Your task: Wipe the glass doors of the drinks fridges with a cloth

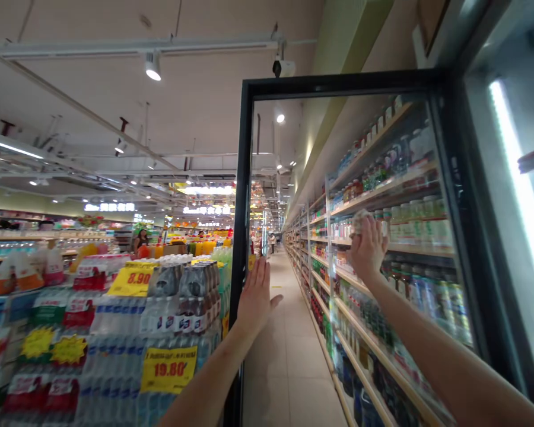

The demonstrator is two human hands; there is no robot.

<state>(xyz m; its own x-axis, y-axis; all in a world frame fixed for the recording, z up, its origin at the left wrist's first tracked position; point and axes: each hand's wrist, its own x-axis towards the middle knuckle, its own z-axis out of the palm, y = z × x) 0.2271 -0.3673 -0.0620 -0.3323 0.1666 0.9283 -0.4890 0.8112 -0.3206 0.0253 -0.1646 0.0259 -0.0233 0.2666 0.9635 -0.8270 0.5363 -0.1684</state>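
A glass door (289, 332) with a black frame (242, 196) stands swung out in front of me, hinged at the right. My left hand (255, 293) lies with its fingers stretched out against the door's left edge, by the frame. Higher up and to the right, my right hand (368, 246) presses a crumpled pale cloth (362, 222) to the glass. Its fingers are curled over the cloth, which is partly hidden behind them. Shelves of bottles show through the pane.
Stacks of shrink-wrapped bottles (115, 314) with yellow price signs (169, 369) stand left of the door. On the right is a lit cooler interior with a light tube (520, 160). Long drink shelves (382, 196) run along the tiled aisle. Other people (141, 239) appear far off.
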